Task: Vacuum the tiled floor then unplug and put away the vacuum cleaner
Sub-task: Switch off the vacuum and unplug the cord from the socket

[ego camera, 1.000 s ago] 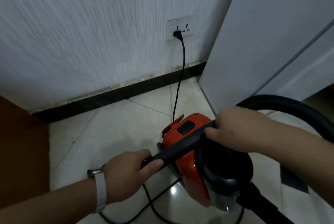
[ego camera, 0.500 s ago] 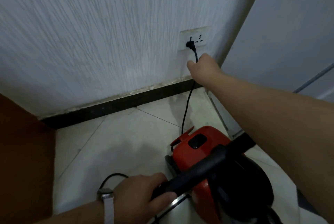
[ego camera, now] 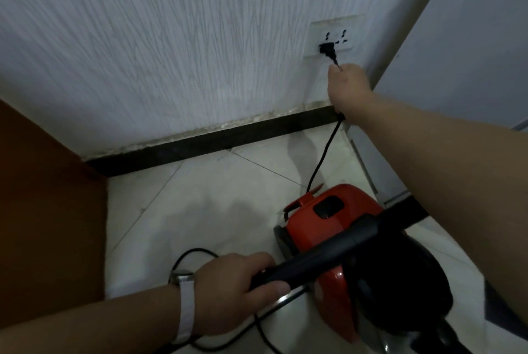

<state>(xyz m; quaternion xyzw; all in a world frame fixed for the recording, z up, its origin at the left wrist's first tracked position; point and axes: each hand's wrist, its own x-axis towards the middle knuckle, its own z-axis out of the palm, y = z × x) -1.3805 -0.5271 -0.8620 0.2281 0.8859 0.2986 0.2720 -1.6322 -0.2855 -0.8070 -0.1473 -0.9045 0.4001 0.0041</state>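
- Ribbed white wall (ego camera: 171, 39); black plug (ego camera: 326, 49) seated in rectangular socket (ego camera: 334, 36).
- My right hand (ego camera: 347, 88) grips the thin cord (ego camera: 323, 153) just under it.
- My left hand (ego camera: 228, 293) wraps the matte tube (ego camera: 328, 256) above the rounded red vacuum cleaner (ego camera: 323, 222) on glossy tiles (ego camera: 185, 211).

The wall (ego camera: 171, 53) has a rough, matt white finish, combed in fine streaks. On it the socket plate (ego camera: 334, 36) looks like smooth white plastic. The plug (ego camera: 327, 49) and cord (ego camera: 323, 153) are matt black. Along the floor's far edge runs a dark skirting (ego camera: 228, 139), crumbly along its top. The floor (ego camera: 200, 211) is pale tile, smooth and glossy. The vacuum cleaner (ego camera: 311, 219) has a shiny red plastic shell; its tube (ego camera: 328, 256) is matt black plastic. At the floor's left edge stands a brown, matt, wood-like panel (ego camera: 43, 196). The watch strap (ego camera: 185, 308) is smooth white, the watch case (ego camera: 181, 278) shiny metal.
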